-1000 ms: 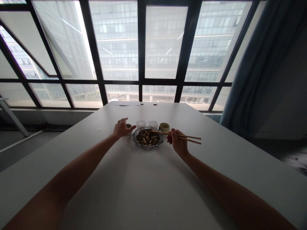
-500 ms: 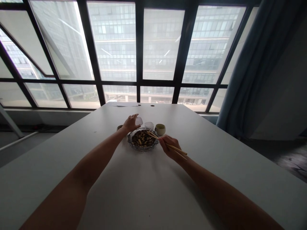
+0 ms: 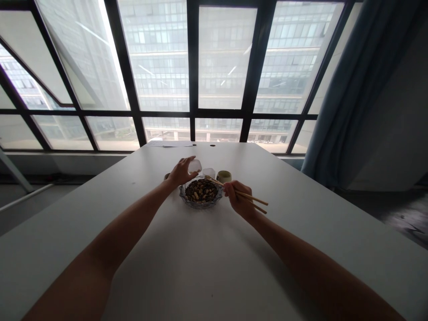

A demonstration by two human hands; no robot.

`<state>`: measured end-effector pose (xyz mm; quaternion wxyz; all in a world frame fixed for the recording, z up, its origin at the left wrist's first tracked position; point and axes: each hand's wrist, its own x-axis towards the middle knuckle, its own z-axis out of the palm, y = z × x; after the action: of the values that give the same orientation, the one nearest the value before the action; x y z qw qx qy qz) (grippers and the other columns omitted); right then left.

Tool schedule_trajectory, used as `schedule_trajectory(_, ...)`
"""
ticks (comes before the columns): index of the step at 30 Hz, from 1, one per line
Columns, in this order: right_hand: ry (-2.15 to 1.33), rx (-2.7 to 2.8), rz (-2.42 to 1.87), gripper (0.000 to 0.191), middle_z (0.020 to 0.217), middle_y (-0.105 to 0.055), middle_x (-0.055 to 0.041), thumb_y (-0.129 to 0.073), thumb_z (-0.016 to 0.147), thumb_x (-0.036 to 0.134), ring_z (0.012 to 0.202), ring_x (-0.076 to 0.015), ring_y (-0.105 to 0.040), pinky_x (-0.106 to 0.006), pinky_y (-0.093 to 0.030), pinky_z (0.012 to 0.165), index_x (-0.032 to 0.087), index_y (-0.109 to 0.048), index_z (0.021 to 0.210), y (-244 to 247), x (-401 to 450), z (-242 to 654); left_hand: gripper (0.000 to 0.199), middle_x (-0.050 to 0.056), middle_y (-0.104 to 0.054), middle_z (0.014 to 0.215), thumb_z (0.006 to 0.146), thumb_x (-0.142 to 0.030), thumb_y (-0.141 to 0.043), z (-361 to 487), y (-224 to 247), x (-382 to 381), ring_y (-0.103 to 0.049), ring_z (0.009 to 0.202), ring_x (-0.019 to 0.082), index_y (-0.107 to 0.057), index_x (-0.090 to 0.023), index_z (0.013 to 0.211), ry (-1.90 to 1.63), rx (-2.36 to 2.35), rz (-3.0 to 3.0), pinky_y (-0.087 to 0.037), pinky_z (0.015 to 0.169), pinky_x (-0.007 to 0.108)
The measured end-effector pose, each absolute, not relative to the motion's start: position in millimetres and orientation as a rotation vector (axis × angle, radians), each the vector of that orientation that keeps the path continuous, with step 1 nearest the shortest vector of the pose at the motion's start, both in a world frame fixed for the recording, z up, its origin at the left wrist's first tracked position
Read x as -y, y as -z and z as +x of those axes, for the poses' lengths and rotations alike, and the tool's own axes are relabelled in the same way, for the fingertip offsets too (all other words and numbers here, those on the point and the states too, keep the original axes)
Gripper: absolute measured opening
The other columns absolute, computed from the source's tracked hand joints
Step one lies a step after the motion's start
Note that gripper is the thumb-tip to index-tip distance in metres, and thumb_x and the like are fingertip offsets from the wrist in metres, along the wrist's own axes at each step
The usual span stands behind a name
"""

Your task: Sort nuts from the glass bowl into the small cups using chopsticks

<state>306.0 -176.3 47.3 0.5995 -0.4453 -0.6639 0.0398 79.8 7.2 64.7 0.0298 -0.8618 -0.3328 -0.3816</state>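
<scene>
A clear scalloped bowl on the white table holds dark seeds mixed with several lighter nuts. My left hand grips a small translucent cup, tilted just behind the bowl's rim. In my right hand, at the bowl's right side, is a pair of wooden chopsticks. Their tips point left, over the back of the bowl near the held cup. Whether anything is between the tips is too small to tell.
Behind the bowl stand another clear container and a pale green-yellow cup. A brown object is partly hidden by my left wrist. Papers lie at the far edge of the white table, before the windows.
The chopsticks' tips have risen from the nuts towards the bowl's back rim, and my right hand has shifted slightly up and right. The cup in my left hand has moved slightly up.
</scene>
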Motion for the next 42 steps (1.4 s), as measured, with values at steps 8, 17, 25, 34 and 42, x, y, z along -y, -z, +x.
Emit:
schedule_trajectory(8, -0.077, 1.633, -1.026, 0.044, 0.067, -0.067, -0.0029, -0.053, 0.093, 0.059, 0.061, -0.0158, -0.06, -0.028, -0.05, 0.062, 0.023, -0.063, 0.072, -82, 125, 286, 0.073, 0.013, -0.06, 0.137, 0.078, -0.031, -0.074, 84, -69, 6, -0.055, 0.126, 0.031, -0.043, -0.018, 0.144, 1.146, 0.947, -2.719, -0.046, 0.108, 0.045)
schedule_trajectory(17, -0.361, 1.478, -1.011, 0.058, 0.052, -0.062, -0.0023, -0.053, 0.086, 0.074, 0.04, -0.0131, -0.053, -0.025, -0.041, 0.04, 0.02, -0.062, 0.068, -103, 119, 301, 0.065, 0.015, -0.066, 0.129, 0.08, -0.035, -0.073, 87, -63, -10, -0.061, 0.12, 0.034, -0.051, -0.016, 0.137, 1.116, 1.206, -2.694, -0.048, 0.105, 0.046)
schedule_trajectory(25, -0.486, 1.873, -1.13, 0.055, 0.046, -0.059, -0.0002, -0.057, 0.086, 0.067, 0.037, -0.0111, -0.052, -0.022, -0.04, 0.038, 0.019, -0.062, 0.06, -109, 137, 316, 0.065, 0.02, -0.069, 0.123, 0.081, -0.044, -0.071, 83, -54, -18, -0.065, 0.114, 0.037, -0.053, -0.013, 0.135, 0.995, 1.581, -2.645, -0.051, 0.096, 0.044)
schedule_trajectory(34, -0.451, 1.852, -1.237, 0.053, 0.049, -0.062, -0.0024, -0.055, 0.09, 0.062, 0.043, -0.0131, -0.058, -0.022, -0.045, 0.042, 0.019, -0.061, 0.06, -94, 128, 310, 0.07, 0.02, -0.068, 0.127, 0.084, -0.055, -0.066, 82, -58, -12, -0.065, 0.118, 0.035, -0.051, -0.014, 0.138, 0.724, 1.736, -2.652, -0.05, 0.097, 0.041)
schedule_trajectory(42, -0.455, 1.833, -1.216, 0.057, 0.049, -0.061, -0.0025, -0.05, 0.09, 0.069, 0.041, -0.0137, -0.057, -0.024, -0.046, 0.042, 0.019, -0.061, 0.064, -89, 125, 309, 0.061, 0.015, -0.068, 0.129, 0.089, -0.062, -0.055, 43, -59, 2, -0.063, 0.119, 0.034, -0.058, -0.016, 0.131, 0.71, 1.562, -2.569, -0.047, 0.102, 0.045)
